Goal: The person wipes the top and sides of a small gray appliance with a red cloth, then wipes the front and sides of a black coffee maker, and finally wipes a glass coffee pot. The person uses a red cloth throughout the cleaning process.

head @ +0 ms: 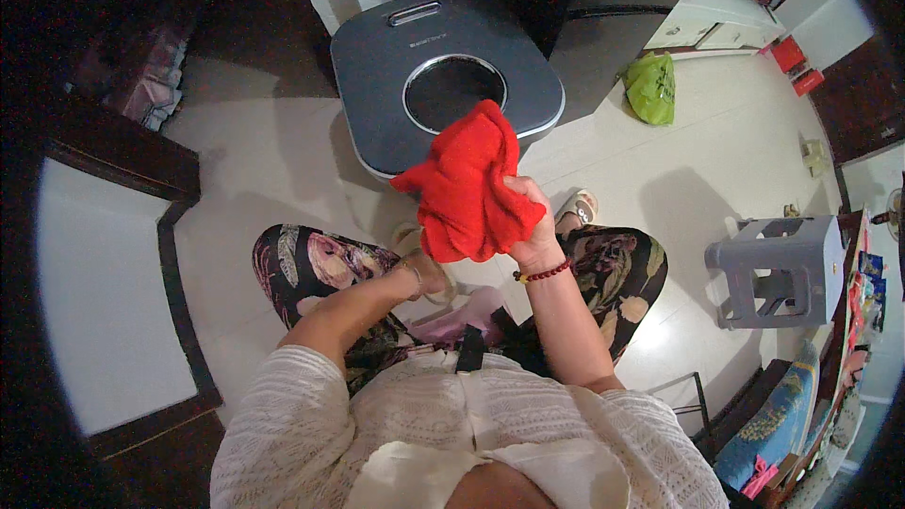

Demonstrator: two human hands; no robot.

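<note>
A bunched red cloth hangs in front of me, its upper end overlapping the front of a dark grey appliance lid with a round dark window and a silver handle. My right hand, with a red bead bracelet at the wrist, grips the cloth's lower right side. My left hand is at the cloth's lower left edge, partly behind it; its fingers are hidden, so whether it holds the cloth is unclear. Below both hands, a pink cloth lies between my knees.
A green plastic bag sits on the tiled floor beside a dark cabinet. To the right, a grey plastic stool lies near a cluttered table edge. A blue patterned cushion is at lower right. A white panel with a dark frame stands at left.
</note>
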